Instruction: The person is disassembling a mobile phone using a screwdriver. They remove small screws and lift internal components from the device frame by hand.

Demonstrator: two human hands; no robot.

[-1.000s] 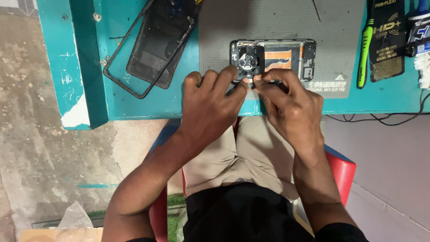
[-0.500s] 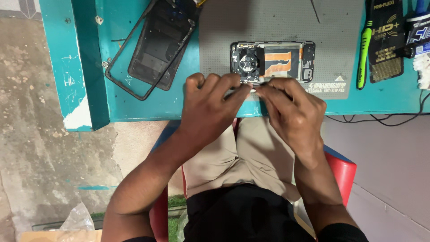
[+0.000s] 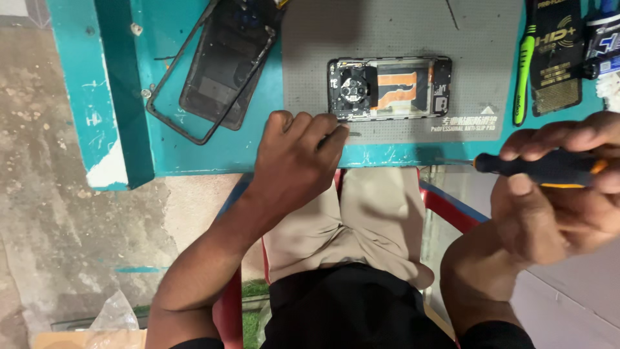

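The opened phone [image 3: 389, 88] lay long axis left to right on the grey mat [image 3: 400, 39], my left hand [image 3: 297, 165] curled just below its left corner, fingers pinched. My right hand [image 3: 555, 194] gripped the screwdriver [image 3: 542, 167] well right of the phone, tip pointing back toward it.

Our left hand [image 3: 298, 161] rests on the bench [image 3: 194, 145] at seven o'clock of the open phone [image 3: 389, 88]. Our right hand [image 3: 562, 187] holds a screwdriver [image 3: 536, 167].
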